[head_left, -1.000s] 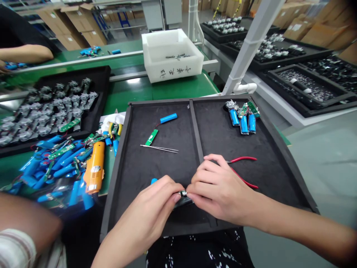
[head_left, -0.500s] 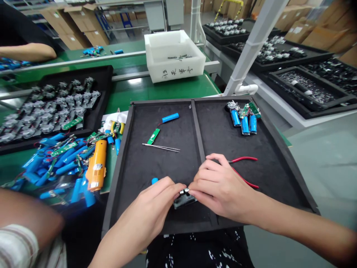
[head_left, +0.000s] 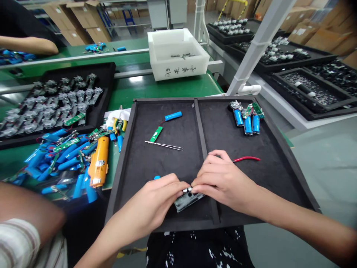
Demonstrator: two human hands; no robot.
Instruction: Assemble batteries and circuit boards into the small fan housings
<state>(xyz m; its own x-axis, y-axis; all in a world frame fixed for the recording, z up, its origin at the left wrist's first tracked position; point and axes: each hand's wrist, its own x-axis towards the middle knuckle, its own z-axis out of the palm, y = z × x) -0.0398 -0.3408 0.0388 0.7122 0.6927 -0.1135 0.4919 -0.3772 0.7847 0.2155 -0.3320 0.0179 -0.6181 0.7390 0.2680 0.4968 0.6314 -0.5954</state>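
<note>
My left hand (head_left: 156,199) and my right hand (head_left: 223,184) meet over the near edge of a black two-part tray (head_left: 290,167). Together they pinch a small grey part with a metal tip (head_left: 188,199). A blue battery end (head_left: 157,178) pokes out behind my left hand. Red-handled cutters (head_left: 247,159) lie partly under my right hand. Further back in the tray lie tweezers (head_left: 164,145), a green circuit strip (head_left: 156,134) wired to a blue battery (head_left: 173,116), and a cluster of finished blue battery assemblies (head_left: 247,117).
Left of the tray are a pile of blue batteries with boards (head_left: 55,158), an orange tool (head_left: 99,162) and a black tray of grey parts (head_left: 50,102). A white bin (head_left: 178,56) stands behind. Another person's arm (head_left: 30,44) rests far left; a sleeve (head_left: 19,242) shows near left.
Both hands have stayed pinched together on the part; the grey piece now shows more below the fingers. The view has shifted slightly, and the right hand hides more of the cutters.
</note>
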